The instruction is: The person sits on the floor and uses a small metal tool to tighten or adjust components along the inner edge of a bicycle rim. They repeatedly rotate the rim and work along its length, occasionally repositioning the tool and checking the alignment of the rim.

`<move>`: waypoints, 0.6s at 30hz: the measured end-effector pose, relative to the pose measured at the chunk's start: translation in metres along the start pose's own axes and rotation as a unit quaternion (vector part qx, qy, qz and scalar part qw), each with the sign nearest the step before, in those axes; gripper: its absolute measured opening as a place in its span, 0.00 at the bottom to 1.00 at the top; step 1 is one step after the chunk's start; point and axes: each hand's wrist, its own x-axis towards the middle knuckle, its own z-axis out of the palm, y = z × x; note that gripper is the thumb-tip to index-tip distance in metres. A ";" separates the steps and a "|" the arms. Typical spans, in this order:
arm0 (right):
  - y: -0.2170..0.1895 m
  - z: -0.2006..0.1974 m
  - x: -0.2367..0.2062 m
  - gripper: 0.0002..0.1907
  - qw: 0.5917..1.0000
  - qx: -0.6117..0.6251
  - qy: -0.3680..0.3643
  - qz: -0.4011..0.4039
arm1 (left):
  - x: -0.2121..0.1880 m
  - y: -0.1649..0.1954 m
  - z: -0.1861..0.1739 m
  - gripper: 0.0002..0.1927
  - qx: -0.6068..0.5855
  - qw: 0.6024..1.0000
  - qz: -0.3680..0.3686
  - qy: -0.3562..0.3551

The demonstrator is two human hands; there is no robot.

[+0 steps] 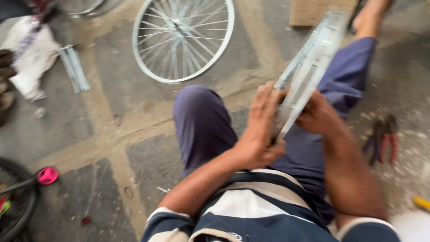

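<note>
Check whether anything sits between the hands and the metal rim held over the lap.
Nothing visible does. The left hand and right hand both already grip the metal rim directly, one on each side.

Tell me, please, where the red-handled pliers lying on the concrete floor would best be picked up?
Probably by the two handles, from above. The red-handled pliers lie flat right of the person's leg, handles splayed towards the near side, and nothing covers them. The right hand is nearest.
</note>
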 end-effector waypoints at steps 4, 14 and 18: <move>-0.009 0.024 0.015 0.19 0.921 -0.345 0.119 -0.140 | 0.003 0.002 -0.005 0.58 -0.003 1.000 -0.023 0.004; 0.015 -0.007 0.020 0.25 0.977 0.210 -0.029 0.036 | 0.001 0.000 -0.014 0.58 -0.028 0.998 -0.031 0.038; 0.001 -0.025 0.021 0.21 0.949 0.296 -0.045 0.103 | 0.005 0.001 -0.014 0.58 -0.037 0.998 -0.015 0.048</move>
